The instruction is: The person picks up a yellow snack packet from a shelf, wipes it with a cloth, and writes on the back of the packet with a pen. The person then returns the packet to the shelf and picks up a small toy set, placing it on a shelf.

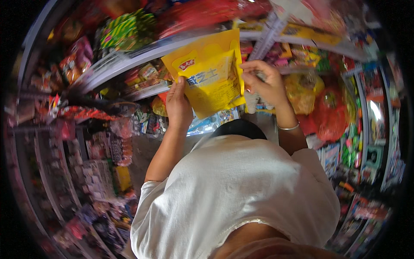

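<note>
A yellow plastic snack packet (pixel 210 84) with printed writing is held up, tilted, in front of my chest and the shelves. My left hand (pixel 178 105) grips its lower left side, the thumb lying on the front face and the other fingers hidden behind. At the packet's right edge, the curled fingers of my right hand (pixel 263 81) meet the film near the upper corner. A metal bangle (pixel 288 127) circles my right wrist. The packet's top looks flat, while its middle bulges a little.
Shelves of packaged goods surround me. A metal shelf edge (pixel 129 69) runs behind the packet, with green-and-yellow striped packets (pixel 124 30) above it. Red plastic bags (pixel 330 113) and yellow bagged goods (pixel 300 92) hang or stand at the right. Grey floor (pixel 145 152) shows at my left.
</note>
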`<action>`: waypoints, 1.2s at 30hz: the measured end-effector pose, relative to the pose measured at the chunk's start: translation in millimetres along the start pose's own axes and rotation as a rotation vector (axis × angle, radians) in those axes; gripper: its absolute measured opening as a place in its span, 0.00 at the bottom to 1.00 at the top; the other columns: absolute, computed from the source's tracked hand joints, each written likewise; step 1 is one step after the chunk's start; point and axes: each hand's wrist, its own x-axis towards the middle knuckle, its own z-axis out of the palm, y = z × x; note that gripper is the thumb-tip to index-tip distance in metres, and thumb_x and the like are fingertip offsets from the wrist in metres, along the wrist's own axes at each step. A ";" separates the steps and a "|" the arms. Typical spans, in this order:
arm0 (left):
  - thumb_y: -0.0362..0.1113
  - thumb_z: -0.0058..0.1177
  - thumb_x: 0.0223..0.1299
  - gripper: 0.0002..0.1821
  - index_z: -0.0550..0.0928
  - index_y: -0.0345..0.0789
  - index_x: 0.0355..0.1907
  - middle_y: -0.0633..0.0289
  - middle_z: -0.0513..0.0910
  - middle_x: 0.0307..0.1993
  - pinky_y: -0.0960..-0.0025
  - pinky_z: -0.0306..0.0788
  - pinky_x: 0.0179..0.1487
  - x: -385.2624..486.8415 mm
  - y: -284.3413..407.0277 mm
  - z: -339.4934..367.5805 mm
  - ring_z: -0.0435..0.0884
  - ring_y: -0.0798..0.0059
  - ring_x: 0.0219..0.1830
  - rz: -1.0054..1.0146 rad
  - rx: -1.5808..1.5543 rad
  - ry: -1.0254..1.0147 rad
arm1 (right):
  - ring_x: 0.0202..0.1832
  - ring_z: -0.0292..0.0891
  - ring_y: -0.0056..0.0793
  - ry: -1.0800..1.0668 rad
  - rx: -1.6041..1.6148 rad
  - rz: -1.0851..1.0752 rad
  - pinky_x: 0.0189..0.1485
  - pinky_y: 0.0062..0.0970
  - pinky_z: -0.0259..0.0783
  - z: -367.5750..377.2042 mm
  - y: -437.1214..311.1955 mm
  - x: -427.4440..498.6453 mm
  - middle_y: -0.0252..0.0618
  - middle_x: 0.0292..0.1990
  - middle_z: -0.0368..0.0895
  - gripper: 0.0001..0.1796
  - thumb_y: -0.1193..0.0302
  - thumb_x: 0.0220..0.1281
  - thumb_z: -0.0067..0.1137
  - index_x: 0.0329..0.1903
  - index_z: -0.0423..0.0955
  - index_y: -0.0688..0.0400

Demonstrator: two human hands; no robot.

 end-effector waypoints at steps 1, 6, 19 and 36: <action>0.42 0.45 0.70 0.17 0.78 0.31 0.49 0.63 0.80 0.44 0.77 0.68 0.50 -2.7 -7.1 7.4 0.76 0.80 0.44 -0.016 0.032 -0.049 | 0.36 0.74 0.16 0.021 -0.031 -0.021 0.26 0.16 0.70 6.2 3.1 -10.2 0.32 0.40 0.78 0.18 0.71 0.60 0.60 0.51 0.74 0.64; 0.38 0.44 0.71 0.21 0.72 0.28 0.60 0.57 0.77 0.52 0.72 0.61 0.63 -20.5 -48.9 32.5 0.72 0.72 0.56 0.244 0.592 -0.528 | 0.50 0.74 0.38 0.304 -0.124 -0.102 0.54 0.34 0.67 53.5 11.5 -56.4 0.46 0.44 0.79 0.29 0.60 0.51 0.68 0.52 0.71 0.64; 0.33 0.58 0.59 0.29 0.68 0.30 0.63 0.48 0.68 0.61 0.60 0.58 0.66 -76.4 -154.0 147.2 0.65 0.56 0.63 0.614 0.636 -1.223 | 0.37 0.77 0.23 1.171 0.312 0.331 0.38 0.21 0.72 -38.0 -8.9 -283.5 0.39 0.38 0.82 0.16 0.64 0.65 0.50 0.45 0.77 0.62; 0.42 0.47 0.70 0.17 0.79 0.30 0.47 0.63 0.81 0.40 0.74 0.71 0.45 -276.8 -329.5 357.1 0.77 0.81 0.40 -0.321 0.586 -1.821 | 0.22 0.72 0.12 1.752 0.143 0.298 0.21 0.16 0.70 -119.9 -9.7 -535.7 0.30 0.29 0.81 0.13 0.64 0.66 0.56 0.41 0.80 0.61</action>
